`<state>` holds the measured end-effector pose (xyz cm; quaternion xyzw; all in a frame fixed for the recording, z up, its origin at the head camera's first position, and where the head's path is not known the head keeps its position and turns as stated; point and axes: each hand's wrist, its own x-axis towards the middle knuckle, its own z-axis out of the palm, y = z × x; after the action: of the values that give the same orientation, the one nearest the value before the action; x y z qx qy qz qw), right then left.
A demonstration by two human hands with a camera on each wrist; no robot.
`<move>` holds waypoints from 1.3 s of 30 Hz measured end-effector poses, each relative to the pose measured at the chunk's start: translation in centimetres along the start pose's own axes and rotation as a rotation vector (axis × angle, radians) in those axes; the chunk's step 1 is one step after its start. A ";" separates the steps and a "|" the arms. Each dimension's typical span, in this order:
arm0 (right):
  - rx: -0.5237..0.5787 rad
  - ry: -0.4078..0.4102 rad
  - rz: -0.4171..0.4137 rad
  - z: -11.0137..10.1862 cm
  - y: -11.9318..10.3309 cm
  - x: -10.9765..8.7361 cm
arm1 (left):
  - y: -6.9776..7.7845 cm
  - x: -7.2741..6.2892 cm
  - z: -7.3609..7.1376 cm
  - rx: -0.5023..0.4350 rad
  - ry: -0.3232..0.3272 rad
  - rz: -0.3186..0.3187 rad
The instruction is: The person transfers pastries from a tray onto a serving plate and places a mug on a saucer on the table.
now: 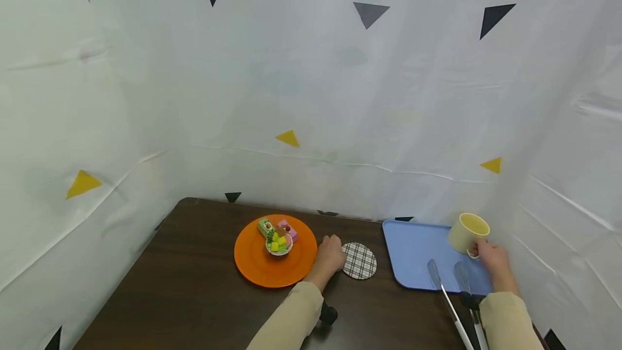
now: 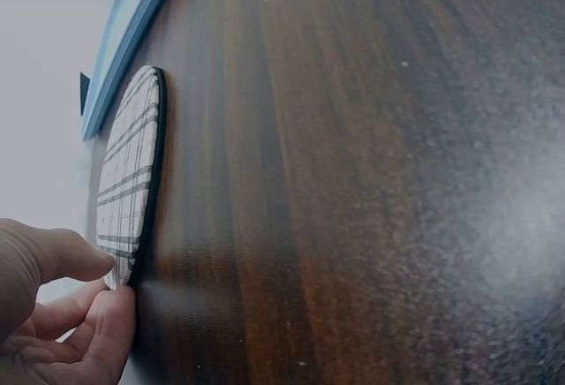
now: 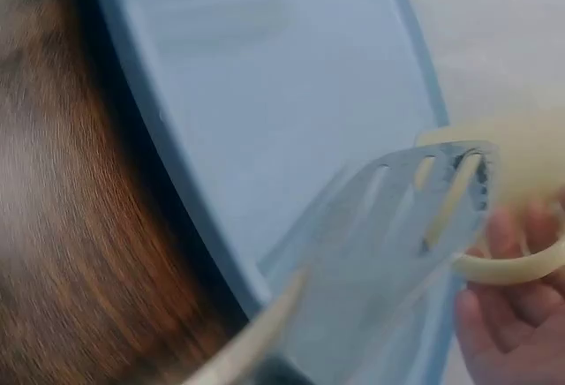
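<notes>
My left hand (image 1: 331, 255) pinches the near-left edge of a round plaid coaster (image 1: 359, 261) between thumb and fingertips. In the left wrist view the coaster (image 2: 131, 169) shows a checked white top and a dark rim, low over the dark wood. On the right, my right hand (image 1: 494, 259) grips a pale yellow mug (image 1: 460, 237) by its handle, at the far right end of a blue tray (image 1: 413, 255). Fingers pass through the handle loop (image 3: 512, 268) in the right wrist view, where a slotted spatula (image 3: 353, 235) partly covers the mug.
Two long utensils with white handles, one a spatula (image 1: 433, 271), lean across the tray's near edge. Left of the coaster, an orange plate (image 1: 257, 269) carries a small cup of toy food (image 1: 279, 244) and cake pieces. White patterned sheets (image 1: 311, 80) wall in the brown table (image 1: 194, 285).
</notes>
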<state>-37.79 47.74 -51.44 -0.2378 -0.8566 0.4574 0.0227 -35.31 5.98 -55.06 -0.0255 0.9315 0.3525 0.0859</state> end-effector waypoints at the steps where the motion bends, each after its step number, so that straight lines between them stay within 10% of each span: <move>1: 0.029 -0.014 0.003 0.2 0.1 0.1 | -0.1 -0.1 0.0 -0.005 0.000 -0.005; 18: 0.314 0.066 0.043 1.6 -0.9 -0.5 | -0.7 -0.5 0.0 -0.104 0.009 -0.005; 39: 0.365 0.163 0.051 2.2 -1.1 -2.2 | -0.8 -0.7 0.2 -0.111 0.052 0.029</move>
<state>-36.85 44.60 -51.45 -0.2879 -0.7483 0.5849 0.1232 -34.53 5.51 -55.61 -0.0259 0.9127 0.4040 0.0552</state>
